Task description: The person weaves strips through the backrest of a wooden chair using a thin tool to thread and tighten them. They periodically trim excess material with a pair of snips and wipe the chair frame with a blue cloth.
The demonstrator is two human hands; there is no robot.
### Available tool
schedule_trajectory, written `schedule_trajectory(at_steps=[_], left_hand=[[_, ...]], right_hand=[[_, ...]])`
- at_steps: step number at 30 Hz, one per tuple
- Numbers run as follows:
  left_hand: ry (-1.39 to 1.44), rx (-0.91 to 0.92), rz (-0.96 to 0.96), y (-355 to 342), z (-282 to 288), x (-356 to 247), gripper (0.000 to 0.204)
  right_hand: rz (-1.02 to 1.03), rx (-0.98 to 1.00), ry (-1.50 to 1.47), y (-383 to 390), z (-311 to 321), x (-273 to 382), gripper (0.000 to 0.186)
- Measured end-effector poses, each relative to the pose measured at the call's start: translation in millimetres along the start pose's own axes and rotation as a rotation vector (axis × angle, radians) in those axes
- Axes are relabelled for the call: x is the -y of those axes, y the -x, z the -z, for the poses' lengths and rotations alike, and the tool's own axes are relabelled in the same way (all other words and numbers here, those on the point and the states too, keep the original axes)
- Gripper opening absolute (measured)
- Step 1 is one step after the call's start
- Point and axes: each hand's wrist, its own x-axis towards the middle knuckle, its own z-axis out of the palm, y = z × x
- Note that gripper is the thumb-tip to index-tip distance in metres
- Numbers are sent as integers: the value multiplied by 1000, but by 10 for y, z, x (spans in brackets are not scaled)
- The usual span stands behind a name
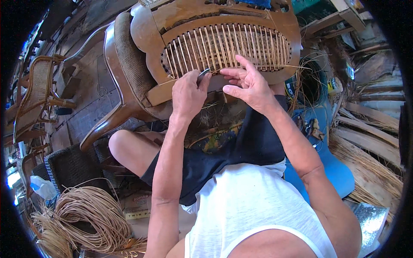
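Observation:
A wooden chair frame [146, 32] lies before me, its oval opening strung with pale cane strands [221, 43]. The strands run across from rim to rim through small holes. My left hand [189, 95] is closed at the near rim around a small metal tool; only the shiny curved end [203, 74] shows, so its exact kind is unclear. Just to the right, my right hand [249, 84] is open, thumb and fingers apart, its fingertips close to the same rim. A loose cane end [297, 66] sticks out past the right side of the oval.
A brown woven side panel [131, 51] and curved wooden leg [103, 124] stand at the left. Coiled cane [88, 217] lies at the lower left, near a cane-backed chair [36, 86]. On the right are a dark bucket [312, 86], a blue seat [337, 172] and stacked cane strips [365, 167].

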Motion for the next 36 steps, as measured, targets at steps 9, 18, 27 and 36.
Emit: schedule_trajectory(at_steps=[9,18,27,36], left_hand=[[11,-66,-40,21,-53,61,40],[32,14,38,7,28,-22,32],[72,-20,12,-18,-4,64,37],[133,22,88,-7,49,-13,32]], right_hand=[[62,-21,29,56,32,-43,102],[72,46,98,47,110,-25,108],[167,40,444,64,43,43,101],[340,-15,931,-83,-15,131,65]])
